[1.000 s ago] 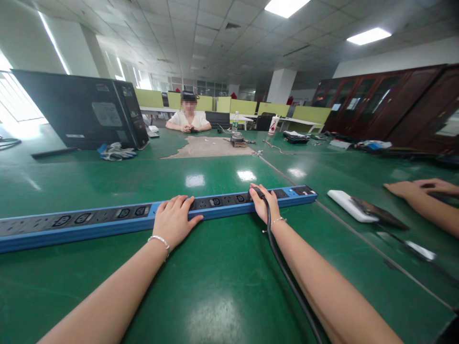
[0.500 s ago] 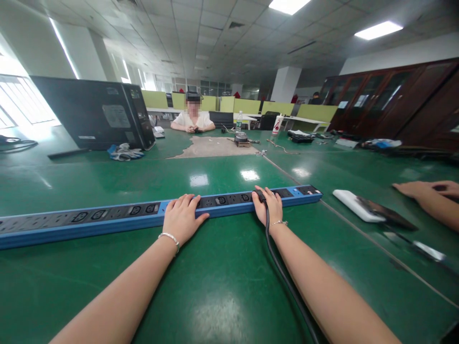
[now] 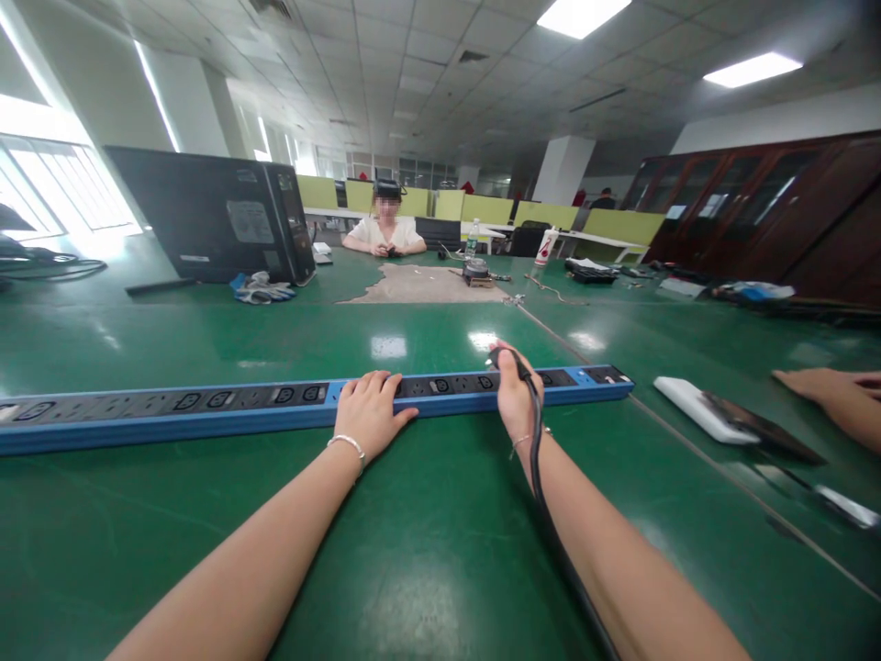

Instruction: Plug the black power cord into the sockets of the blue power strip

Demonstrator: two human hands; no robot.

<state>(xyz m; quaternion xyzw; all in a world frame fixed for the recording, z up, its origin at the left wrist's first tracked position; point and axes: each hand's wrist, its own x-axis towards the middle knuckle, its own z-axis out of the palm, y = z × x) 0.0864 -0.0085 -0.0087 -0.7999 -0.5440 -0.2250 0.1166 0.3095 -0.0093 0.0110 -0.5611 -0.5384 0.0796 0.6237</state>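
A long blue power strip [image 3: 240, 422] with a row of black sockets lies across the green table. My left hand [image 3: 372, 413] grips it near the middle, fingers over the top and thumb along the front side. Just above its right part, my right hand [image 3: 518, 395] is closed around a black power plug [image 3: 496, 356], thumb on top. The plug is tilted up, apart from the sockets, and partly hidden by the fingers. From it a thick black cable [image 3: 547, 505] runs down over my right forearm towards the lower edge.
At the right lie a white block-shaped device [image 3: 698, 408] and a dark flat device [image 3: 761, 427], near another person's hand [image 3: 812, 384]. A black computer case [image 3: 206, 216] and work gloves [image 3: 262, 288] are at the back left. Another person [image 3: 384, 234] sits across the table.
My right hand has lifted the plug up off the strip and turned, so the thumb now shows on top. My left hand keeps its grip. The whole view has shifted slightly.
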